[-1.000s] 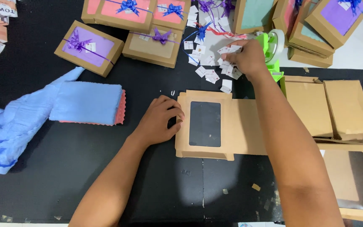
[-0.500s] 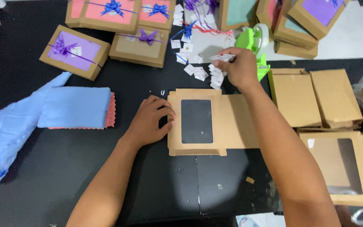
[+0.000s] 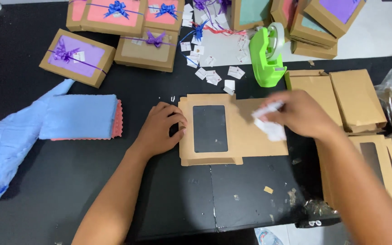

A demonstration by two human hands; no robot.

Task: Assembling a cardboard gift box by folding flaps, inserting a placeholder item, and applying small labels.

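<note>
Far left: soft blue cloth (image 3: 10, 145), crumpled, beside a folded blue towel (image 3: 79, 116) over a pink scallop-edged one. Behind, a kraft gift box (image 3: 76, 57) with lilac window and purple ribbon bow. Centre: left hand (image 3: 159, 129) spread flat on black tabletop (image 3: 169, 199), fingertips pressing the edge of a flat brown cardboard box blank (image 3: 232, 131) with dark rectangular window. Above, scattered small white tags (image 3: 212, 75) and a glossy lime-green tape dispenser (image 3: 268, 56). Right hand (image 3: 298, 113), blurred, pinching a small white paper tag (image 3: 268, 122) over the blank's right half. Far right: stacked flat cardboard blanks (image 3: 341, 97).
</note>
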